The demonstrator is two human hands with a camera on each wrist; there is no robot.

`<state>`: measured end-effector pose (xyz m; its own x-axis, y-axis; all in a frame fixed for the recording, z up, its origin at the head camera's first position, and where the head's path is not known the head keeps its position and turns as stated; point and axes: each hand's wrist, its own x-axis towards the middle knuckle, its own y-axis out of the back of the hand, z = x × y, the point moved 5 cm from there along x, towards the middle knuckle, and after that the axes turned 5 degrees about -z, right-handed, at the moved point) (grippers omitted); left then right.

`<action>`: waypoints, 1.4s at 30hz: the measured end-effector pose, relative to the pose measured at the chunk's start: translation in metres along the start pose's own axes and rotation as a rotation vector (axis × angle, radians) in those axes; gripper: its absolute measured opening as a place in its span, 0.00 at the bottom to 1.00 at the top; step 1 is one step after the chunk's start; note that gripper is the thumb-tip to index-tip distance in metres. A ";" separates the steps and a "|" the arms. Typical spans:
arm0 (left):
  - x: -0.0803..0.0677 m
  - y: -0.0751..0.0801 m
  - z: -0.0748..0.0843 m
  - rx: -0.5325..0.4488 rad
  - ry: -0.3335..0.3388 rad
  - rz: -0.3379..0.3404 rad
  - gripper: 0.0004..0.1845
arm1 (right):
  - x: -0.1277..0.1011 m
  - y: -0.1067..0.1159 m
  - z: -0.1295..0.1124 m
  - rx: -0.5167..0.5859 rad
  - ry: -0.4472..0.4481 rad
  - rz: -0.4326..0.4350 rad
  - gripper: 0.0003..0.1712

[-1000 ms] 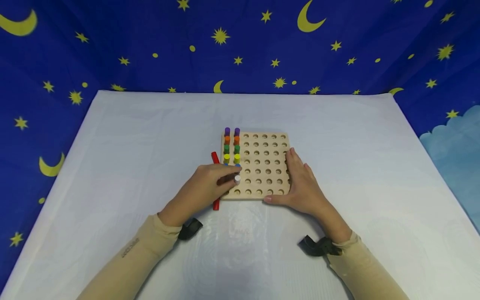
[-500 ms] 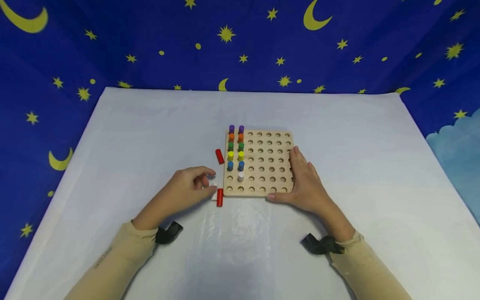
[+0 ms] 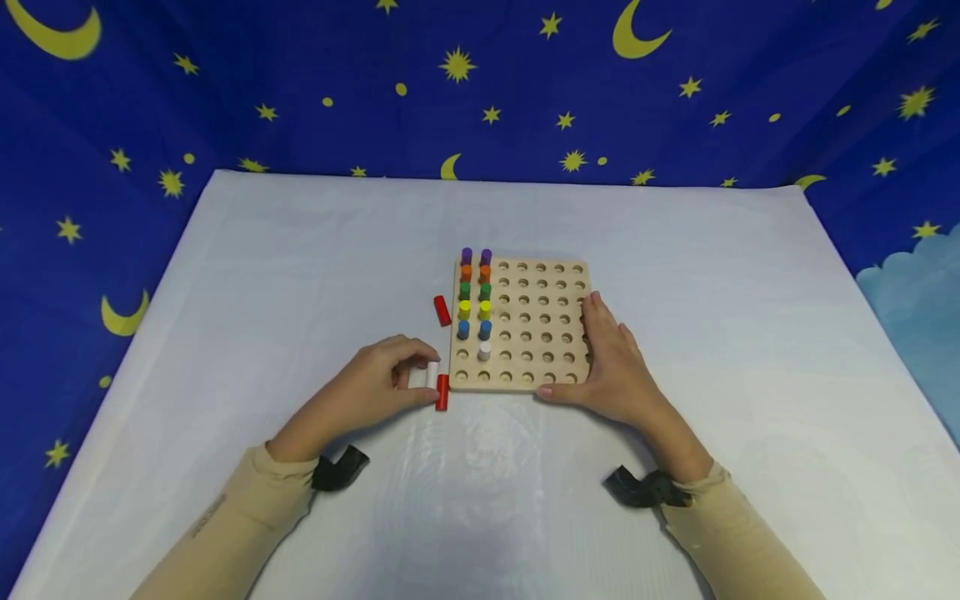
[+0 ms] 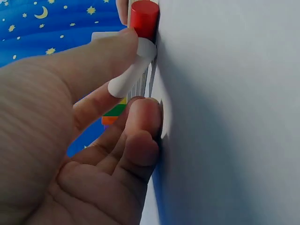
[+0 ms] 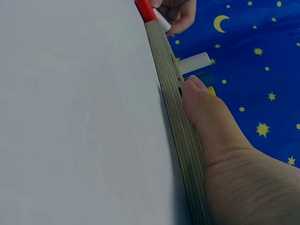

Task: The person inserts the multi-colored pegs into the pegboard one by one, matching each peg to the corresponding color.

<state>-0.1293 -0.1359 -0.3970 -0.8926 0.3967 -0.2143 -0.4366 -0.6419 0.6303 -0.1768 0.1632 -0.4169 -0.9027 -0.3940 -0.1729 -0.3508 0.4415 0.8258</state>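
While pinching a white peg [image 3: 432, 373] between thumb and fingertips, left hand [image 3: 375, 392] at the near left corner of the wooden pegboard [image 3: 536, 325], beside a red peg [image 3: 442, 392] lying on the table [image 3: 675, 250]. Right hand [image 3: 611, 371] spread flat against the board's right edge, thumb along its near edge. Coloured pegs [image 3: 475, 292] upright in the two leftmost columns; second red peg [image 3: 442, 310] loose off the left edge

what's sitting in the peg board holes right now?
The wooden board holds eleven upright pegs in its two left columns: purple, orange, green, yellow and blue pairs, plus one white peg. Other holes look empty; the right hand covers the board's right edge.
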 end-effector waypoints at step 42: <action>0.026 -0.003 0.043 0.234 -0.368 0.256 0.10 | -0.003 -0.002 0.000 -0.006 -0.008 -0.001 0.85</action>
<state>-0.1464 -0.0951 -0.3727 -0.8506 0.4780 0.2191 -0.1346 -0.6008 0.7880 -0.1739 0.1638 -0.4182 -0.9046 -0.3874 -0.1778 -0.3498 0.4361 0.8291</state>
